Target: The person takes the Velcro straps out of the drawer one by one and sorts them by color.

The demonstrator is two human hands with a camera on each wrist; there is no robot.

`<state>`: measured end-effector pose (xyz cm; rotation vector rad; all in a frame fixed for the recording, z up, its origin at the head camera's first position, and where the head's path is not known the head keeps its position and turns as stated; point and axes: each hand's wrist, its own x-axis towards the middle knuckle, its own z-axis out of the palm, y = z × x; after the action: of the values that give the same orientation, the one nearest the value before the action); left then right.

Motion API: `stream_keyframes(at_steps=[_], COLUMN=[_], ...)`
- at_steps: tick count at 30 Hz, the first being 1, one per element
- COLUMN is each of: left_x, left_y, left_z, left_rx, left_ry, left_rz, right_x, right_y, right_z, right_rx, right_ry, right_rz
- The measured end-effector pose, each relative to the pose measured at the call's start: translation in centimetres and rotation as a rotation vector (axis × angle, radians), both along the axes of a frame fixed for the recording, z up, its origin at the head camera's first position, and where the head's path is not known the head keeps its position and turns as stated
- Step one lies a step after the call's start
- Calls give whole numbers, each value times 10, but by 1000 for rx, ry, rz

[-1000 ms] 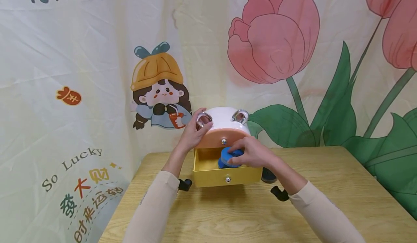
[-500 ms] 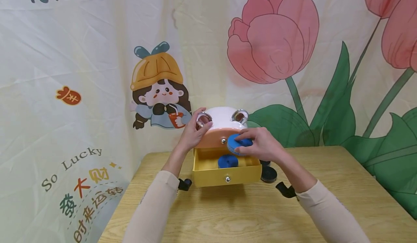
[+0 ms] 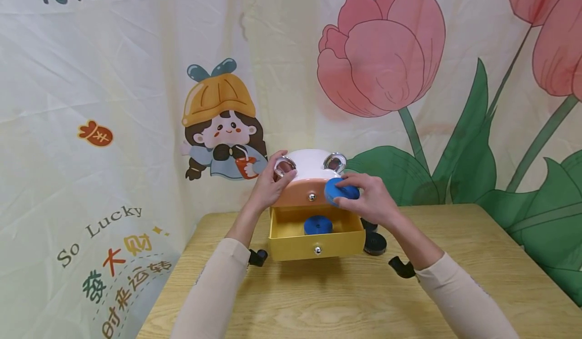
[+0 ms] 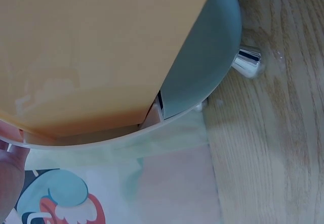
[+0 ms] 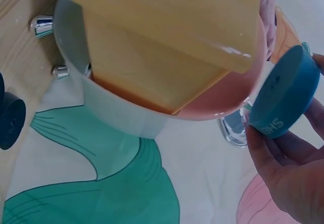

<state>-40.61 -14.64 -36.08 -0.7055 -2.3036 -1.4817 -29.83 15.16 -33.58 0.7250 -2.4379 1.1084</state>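
A small rounded cabinet (image 3: 310, 163) with a white top and silver ring ears stands at the back of the table. My left hand (image 3: 269, 180) holds it by its left ear, thumb in front. The lower yellow drawer (image 3: 291, 248) is pulled out, while the orange upper drawer (image 3: 293, 193) is in. One blue disc (image 3: 318, 225) lies inside the yellow drawer. Up beside the orange drawer's right end, my right hand (image 3: 370, 200) pinches another thick blue disc (image 5: 286, 92) between thumb and fingers. Pale lettering shows on its rim in the right wrist view.
A black disc (image 3: 375, 243) lies on the wooden table (image 3: 291, 298) right of the drawer, with another dark disc (image 3: 369, 225) partly hidden behind it. A printed cloth (image 3: 291, 76) hangs close behind the cabinet. Black devices (image 3: 402, 267) sit at my wrists.
My right hand has lifted one blue disc out of the yellow drawer, upward and to the right. The other blue disc in the drawer now shows fully. My left hand stays on the ear.
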Motion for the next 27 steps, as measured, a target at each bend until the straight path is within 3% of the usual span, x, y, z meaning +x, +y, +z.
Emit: stream_keyframes(at_steps=[5, 12, 27], left_x=[0, 0, -2], left_y=[0, -2, -2], left_z=[0, -1, -2], left_rx=[-1, -4, 2], left_ry=[0, -11, -11], left_rz=[3, 2, -3], right_x=[-5, -11, -35], right_y=[4, 8, 29], right_z=[-4, -9, -30], right_rx=[-77, -82, -183], right_ry=[31, 53, 45], right_rz=[-6, -36, -200])
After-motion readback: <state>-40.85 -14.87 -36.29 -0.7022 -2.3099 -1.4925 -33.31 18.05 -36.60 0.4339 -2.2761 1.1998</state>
